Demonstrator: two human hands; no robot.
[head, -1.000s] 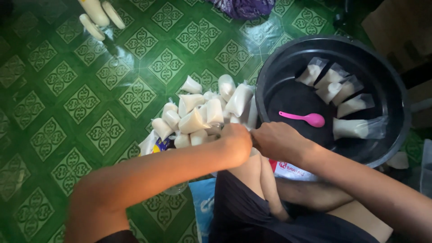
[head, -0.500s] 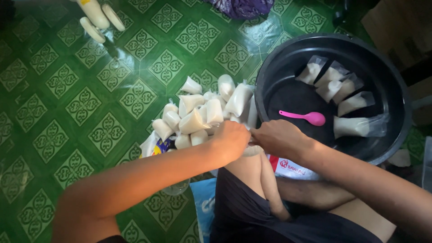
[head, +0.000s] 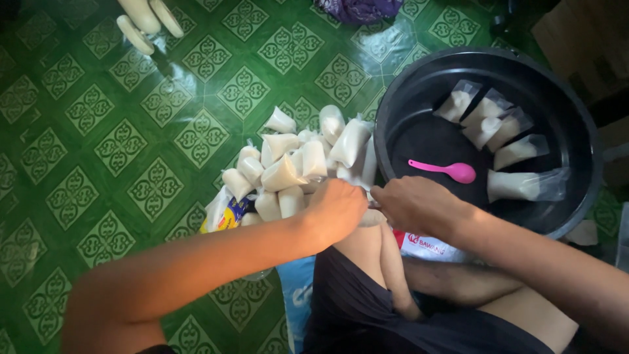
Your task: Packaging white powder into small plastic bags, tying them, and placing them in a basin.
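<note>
My left hand (head: 335,211) and my right hand (head: 414,204) meet knuckle to knuckle above my knee, fingers curled down around a small plastic bag that is mostly hidden between them. Just beyond my left hand lies a heap of small bags filled with white liquid (head: 295,165), piled on the green tiled floor. To the right stands a black round tub (head: 393,111) holding several more white bags (head: 504,131) and a pink spoon (head: 447,170).
A yellow and blue packet (head: 226,216) sticks out under the heap. A white printed plastic wrapper (head: 426,248) lies by my knee. Pale sandals (head: 147,18) rest at the far left, purple cloth (head: 360,8) at the far edge.
Both hands stay together over my knee and have shifted only slightly; the heap, tub and spoon have not moved.
</note>
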